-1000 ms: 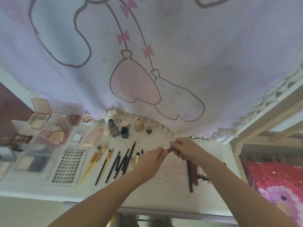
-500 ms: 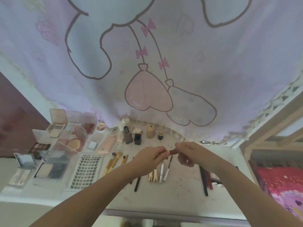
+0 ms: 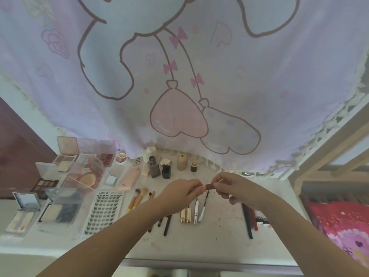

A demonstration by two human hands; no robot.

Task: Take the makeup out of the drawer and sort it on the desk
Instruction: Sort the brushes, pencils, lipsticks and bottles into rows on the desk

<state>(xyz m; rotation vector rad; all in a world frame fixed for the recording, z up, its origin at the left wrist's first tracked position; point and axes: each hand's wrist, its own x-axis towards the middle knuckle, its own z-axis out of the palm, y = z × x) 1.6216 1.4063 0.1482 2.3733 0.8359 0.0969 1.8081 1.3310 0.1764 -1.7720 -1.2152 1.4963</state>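
Your left hand (image 3: 180, 191) and right hand (image 3: 232, 187) pinching a small dark red stick (image 3: 209, 186) between them above the desk (image 3: 219, 242), brushes (image 3: 139, 198) and tubes (image 3: 191, 211) lined up below, palettes (image 3: 65, 158) at left, bottles (image 3: 153, 166) behind, cartoon curtain (image 3: 179, 76) beyond.

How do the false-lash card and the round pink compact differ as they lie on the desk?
The false-lash card is a flat white rectangle with rows of dark lashes; the round pink compact is circular. The card lies flat with no lid showing; the compact is open, its lid raised. Both sit left of the hands, untouched.
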